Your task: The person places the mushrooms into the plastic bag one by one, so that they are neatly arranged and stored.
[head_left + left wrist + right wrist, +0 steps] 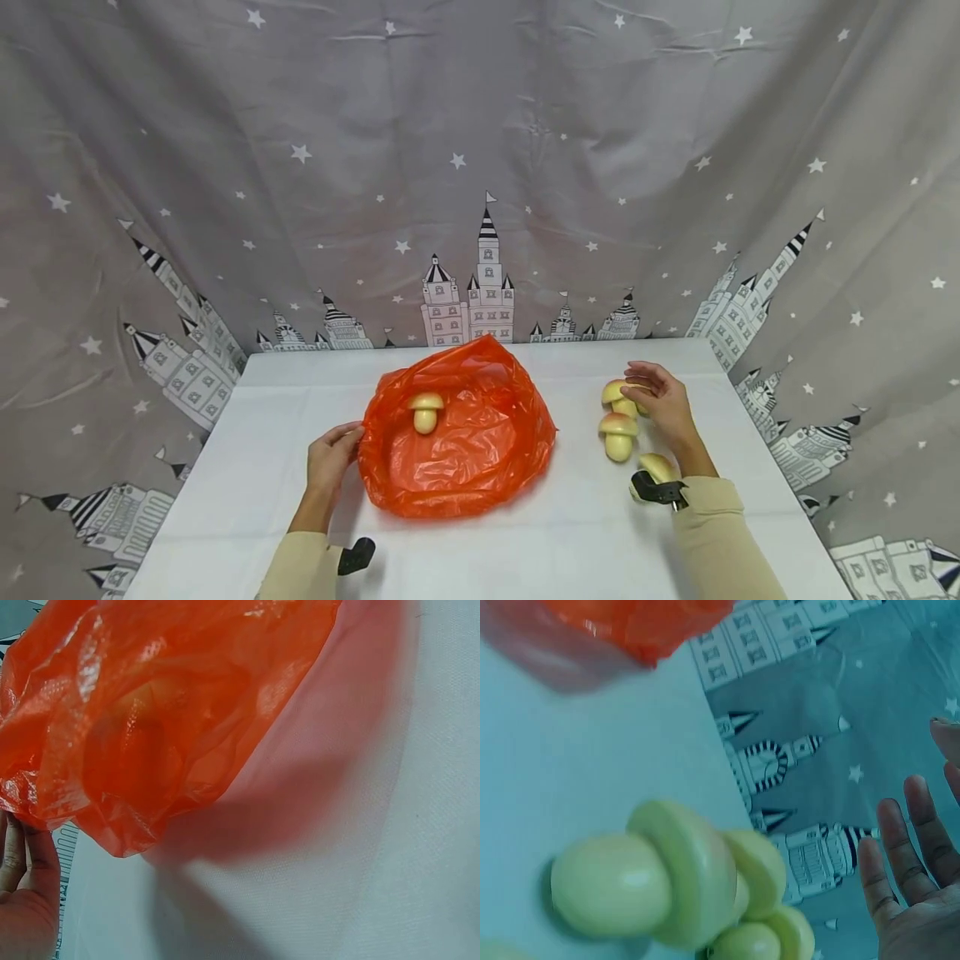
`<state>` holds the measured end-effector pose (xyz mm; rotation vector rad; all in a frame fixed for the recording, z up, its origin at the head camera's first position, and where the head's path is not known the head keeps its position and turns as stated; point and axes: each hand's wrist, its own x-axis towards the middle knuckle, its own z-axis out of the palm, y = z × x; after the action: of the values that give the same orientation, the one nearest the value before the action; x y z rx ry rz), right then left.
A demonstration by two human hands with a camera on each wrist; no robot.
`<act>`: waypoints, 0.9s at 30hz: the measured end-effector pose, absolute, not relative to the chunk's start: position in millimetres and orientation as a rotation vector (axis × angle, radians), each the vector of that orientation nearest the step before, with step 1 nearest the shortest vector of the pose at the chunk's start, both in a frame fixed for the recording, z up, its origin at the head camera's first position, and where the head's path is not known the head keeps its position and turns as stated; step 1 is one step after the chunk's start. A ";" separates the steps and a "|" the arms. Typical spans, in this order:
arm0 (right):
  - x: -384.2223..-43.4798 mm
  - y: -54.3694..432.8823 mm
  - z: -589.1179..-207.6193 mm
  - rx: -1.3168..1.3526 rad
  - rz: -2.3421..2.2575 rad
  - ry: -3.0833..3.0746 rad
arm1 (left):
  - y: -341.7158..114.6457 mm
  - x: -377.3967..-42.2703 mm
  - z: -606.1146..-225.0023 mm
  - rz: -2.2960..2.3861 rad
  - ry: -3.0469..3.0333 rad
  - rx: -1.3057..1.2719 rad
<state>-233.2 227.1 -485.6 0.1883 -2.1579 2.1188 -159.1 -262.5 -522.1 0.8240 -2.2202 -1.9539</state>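
A red plastic bag (461, 492) lies on the white table with its mouth spread wide. Inside it is a toy mushroom (425, 414) with a yellow cap and pale stem. My left hand (330, 458) pinches the bag's left rim; in the left wrist view the red film hides its fingertips. On the right, my right hand (666, 408) hovers over a group of toy mushrooms (611, 885), fingers spread and holding nothing. One mushroom (618, 437) lies just left of the hand, and another (657, 467) is partly hidden by the wrist strap.
The white table (570, 533) ends at a grey curtain (540, 167) printed with castles and stars, which hangs behind and along both sides. A gap of bare tabletop separates the bag from the mushrooms on the right.
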 end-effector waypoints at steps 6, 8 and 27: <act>-235.6 248.7 -492.3 0.232 2.142 -2.150 | -261.9 -159.8 -521.8 -1.947 -2.224 0.839; -236.3 255.6 -497.7 0.245 2.160 -2.126 | -261.8 -159.3 -521.9 -1.943 -2.229 0.842; -233.7 288.8 -528.2 -0.194 1.744 -2.454 | -260.5 -157.4 -520.9 -1.934 -2.217 0.832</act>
<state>-233.7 288.8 -528.2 -0.1936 -2.4542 1.7442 -157.4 -260.5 -520.9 0.8324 -2.2166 -1.9343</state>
